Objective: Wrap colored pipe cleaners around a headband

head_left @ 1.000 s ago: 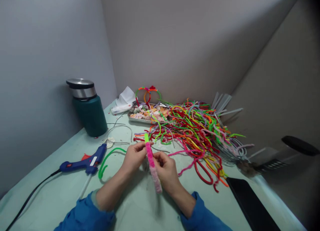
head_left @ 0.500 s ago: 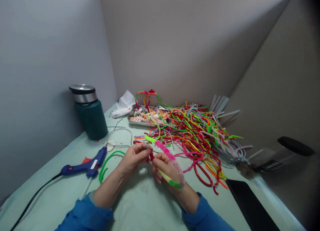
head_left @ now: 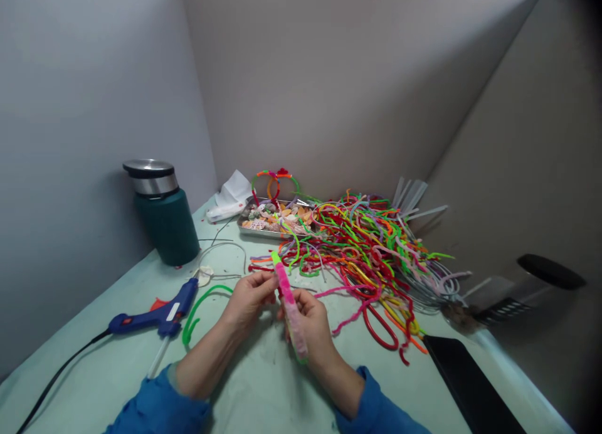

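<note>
A hoop wrapped in fuzzy pipe cleaner (head_left: 288,294), in green, hot pink and pale pink, stands almost edge-on between my hands. My right hand (head_left: 313,321) is closed around it, with some fingers hidden behind the hoop. Close by on the left, my left hand (head_left: 251,298) pinches at the far side, where a bit of red shows; what exactly its fingertips hold is hidden. Beside my left forearm lies a curved green pipe cleaner (head_left: 190,321). A pink pipe cleaner (head_left: 348,321) trails over the table right of my right hand.
A blue glue gun (head_left: 150,320) with a cord lies left, near a teal bottle (head_left: 167,227). Behind are a metal tray (head_left: 261,233) of small pieces, decorated hoops (head_left: 266,174) and a big pipe-cleaner heap (head_left: 362,233). A black flat object (head_left: 470,384) lies right.
The hoop has turned from a slanted, open view to nearly edge-on and swung left. My right hand has rotated with it; my left hand stays close to the same spot.
</note>
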`<action>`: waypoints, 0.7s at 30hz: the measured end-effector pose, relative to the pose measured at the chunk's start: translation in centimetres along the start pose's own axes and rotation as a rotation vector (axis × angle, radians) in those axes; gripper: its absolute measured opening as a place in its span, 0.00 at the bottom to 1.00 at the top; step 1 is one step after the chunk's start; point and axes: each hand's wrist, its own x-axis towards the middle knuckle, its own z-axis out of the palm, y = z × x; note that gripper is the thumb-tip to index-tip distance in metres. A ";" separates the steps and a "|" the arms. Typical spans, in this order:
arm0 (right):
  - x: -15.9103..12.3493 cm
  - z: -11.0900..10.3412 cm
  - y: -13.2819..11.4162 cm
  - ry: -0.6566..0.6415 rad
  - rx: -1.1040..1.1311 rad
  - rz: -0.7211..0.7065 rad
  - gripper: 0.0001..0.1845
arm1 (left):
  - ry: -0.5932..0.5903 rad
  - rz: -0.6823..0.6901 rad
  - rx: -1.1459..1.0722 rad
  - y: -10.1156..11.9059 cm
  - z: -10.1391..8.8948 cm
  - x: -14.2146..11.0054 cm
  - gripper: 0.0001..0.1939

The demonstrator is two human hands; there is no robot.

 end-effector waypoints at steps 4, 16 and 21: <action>0.6 -0.9 -1.7 -0.066 -0.241 -0.085 0.15 | -0.010 0.016 -0.115 0.6 0.6 -0.4 0.11; 7.3 -3.3 -2.7 0.240 -1.509 -0.247 0.10 | -0.105 -0.022 -0.218 1.1 0.3 -0.8 0.15; 7.0 -5.7 -3.9 0.148 -1.018 -0.302 0.13 | -0.144 -0.030 -0.205 0.9 -0.1 -0.4 0.17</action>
